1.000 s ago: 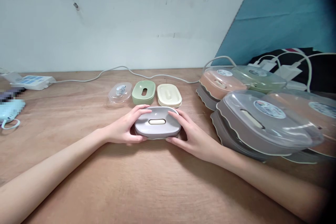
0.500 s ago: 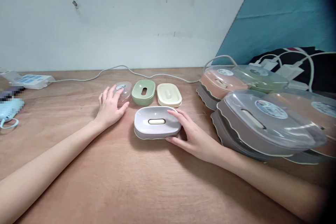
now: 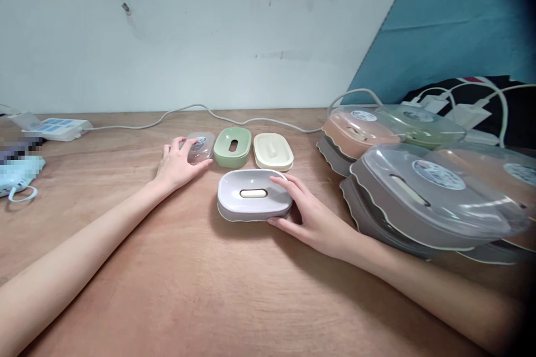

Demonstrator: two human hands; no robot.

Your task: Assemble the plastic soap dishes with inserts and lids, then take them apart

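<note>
My left hand (image 3: 178,164) has its fingers and thumb around a small clear plastic lid (image 3: 201,145) with a round blue-and-white sticker, which lies on the table. My right hand (image 3: 307,209) grips the right end of a lavender soap dish (image 3: 234,201), thumb low on its front and fingers on the far rim. A cream bar shows through the slot in that dish. Behind it sit a green slotted tray (image 3: 231,159) and a shallow cream tray (image 3: 273,150), side by side, to the right of the lid.
On the right, several lidded soap dishes in grey (image 3: 410,201), peach (image 3: 355,131) and green are stacked. A white cable (image 3: 226,119) runs along the wall to a power strip (image 3: 58,128) at left. A light blue object (image 3: 20,170) with a loop lies near the left edge.
My left hand has closed in on the clear lid, its fingers now settled at the lid's edges. My right hand stays on the lavender dish. The view has shifted slightly.
</note>
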